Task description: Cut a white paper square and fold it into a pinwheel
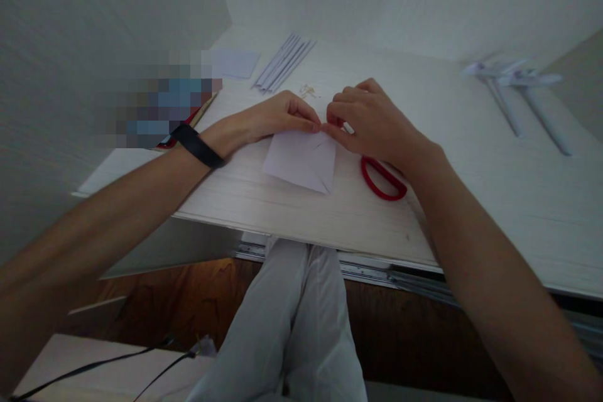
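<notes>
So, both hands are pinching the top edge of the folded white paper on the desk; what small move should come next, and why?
Probably run the right hand fingertips down along the fold of the folded white paper sheet while the left hand pins the top corner. Both hands meet at that top edge, and the flaps look laid over but lie loosely on the pale wooden desk, so the crease likely needs pressing flat.

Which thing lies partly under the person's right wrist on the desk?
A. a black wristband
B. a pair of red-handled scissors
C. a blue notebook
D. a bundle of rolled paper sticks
B: the red-handled scissors show from beneath the right hand, beside the folded white paper that both hands pinch at its top edge; the left hand meets it there.
</notes>
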A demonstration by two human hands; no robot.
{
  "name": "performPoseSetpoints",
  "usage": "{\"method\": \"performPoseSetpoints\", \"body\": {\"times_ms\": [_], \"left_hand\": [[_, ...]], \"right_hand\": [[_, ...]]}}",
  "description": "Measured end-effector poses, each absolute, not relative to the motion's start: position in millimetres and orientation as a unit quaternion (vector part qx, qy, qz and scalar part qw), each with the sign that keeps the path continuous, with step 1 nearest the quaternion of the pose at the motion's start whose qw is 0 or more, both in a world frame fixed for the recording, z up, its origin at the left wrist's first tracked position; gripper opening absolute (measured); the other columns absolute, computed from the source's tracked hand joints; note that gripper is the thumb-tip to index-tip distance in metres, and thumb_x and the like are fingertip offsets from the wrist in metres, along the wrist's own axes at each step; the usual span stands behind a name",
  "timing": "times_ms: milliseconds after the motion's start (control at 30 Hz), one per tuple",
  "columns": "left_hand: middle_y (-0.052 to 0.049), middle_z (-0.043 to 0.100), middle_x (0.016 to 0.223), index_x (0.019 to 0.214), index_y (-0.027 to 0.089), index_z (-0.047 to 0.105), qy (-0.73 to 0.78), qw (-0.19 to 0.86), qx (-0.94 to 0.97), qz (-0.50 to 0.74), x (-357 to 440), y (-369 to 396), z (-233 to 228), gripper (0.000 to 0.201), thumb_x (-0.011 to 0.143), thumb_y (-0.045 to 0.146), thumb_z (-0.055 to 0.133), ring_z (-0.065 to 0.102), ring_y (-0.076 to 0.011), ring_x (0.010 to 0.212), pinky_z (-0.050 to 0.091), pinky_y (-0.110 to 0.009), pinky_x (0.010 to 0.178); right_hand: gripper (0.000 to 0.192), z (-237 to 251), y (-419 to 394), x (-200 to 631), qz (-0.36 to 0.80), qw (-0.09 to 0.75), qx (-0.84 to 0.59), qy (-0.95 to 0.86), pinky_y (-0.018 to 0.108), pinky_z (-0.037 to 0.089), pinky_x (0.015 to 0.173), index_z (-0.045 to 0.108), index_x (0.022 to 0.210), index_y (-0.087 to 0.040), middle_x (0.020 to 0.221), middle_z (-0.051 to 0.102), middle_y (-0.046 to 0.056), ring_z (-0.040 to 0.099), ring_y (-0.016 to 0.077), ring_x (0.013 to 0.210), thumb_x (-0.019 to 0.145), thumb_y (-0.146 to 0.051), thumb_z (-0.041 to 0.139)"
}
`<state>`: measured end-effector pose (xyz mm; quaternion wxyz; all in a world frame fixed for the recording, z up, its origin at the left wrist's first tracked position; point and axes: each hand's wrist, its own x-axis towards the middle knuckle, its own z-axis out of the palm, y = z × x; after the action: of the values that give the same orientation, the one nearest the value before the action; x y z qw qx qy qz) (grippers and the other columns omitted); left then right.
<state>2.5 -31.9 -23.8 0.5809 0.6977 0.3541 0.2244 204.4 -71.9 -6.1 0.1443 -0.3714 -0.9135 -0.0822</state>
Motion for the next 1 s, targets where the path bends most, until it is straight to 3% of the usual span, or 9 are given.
{"method": "performPoseSetpoints", "body": {"times_ms": [367, 833, 1000], "left_hand": [[0.0, 0.071, 0.059, 0.066, 0.019, 0.078, 0.39, 0.546, 0.707, 0.224, 2.4, -29.6, -21.4, 0.005, 0.066, 0.019, 0.073, 0.054, -0.0091, 0.05, 0.04, -0.02, 0.049], [-0.001, 0.071, 0.062, 0.068, 0.017, 0.077, 0.404, 0.581, 0.673, 0.214, 6.5, -25.7, -24.4, 0.006, 0.068, 0.022, 0.074, 0.056, -0.01, 0.053, 0.04, -0.021, 0.05], [-0.001, 0.074, 0.068, 0.071, 0.019, 0.078, 0.366, 0.609, 0.676, 0.196, 7.2, -19.8, -20.9, 0.008, 0.064, 0.019, 0.076, 0.06, -0.0105, 0.06, 0.043, -0.021, 0.059]], "right_hand": [[0.021, -9.7, -76.2, 195.5, -0.151, 0.14, -0.378, -0.903, 0.04, 0.034, 0.086, 0.063, 0.083, -0.018, 0.086, 0.069, 0.01, 0.057, 0.0243, 0.081, 0.093, -0.02, 0.044], [0.014, -16.0, -79.9, 198.7, -0.141, 0.188, -0.4, -0.886, 0.04, 0.031, 0.092, 0.059, 0.08, -0.02, 0.084, 0.069, 0.008, 0.056, 0.0253, 0.084, 0.091, -0.022, 0.05], [0.013, -19.2, -78.1, 197.7, -0.114, 0.203, -0.405, -0.884, 0.04, 0.032, 0.091, 0.056, 0.08, -0.022, 0.083, 0.068, 0.007, 0.056, 0.0245, 0.082, 0.091, -0.021, 0.049]]}}
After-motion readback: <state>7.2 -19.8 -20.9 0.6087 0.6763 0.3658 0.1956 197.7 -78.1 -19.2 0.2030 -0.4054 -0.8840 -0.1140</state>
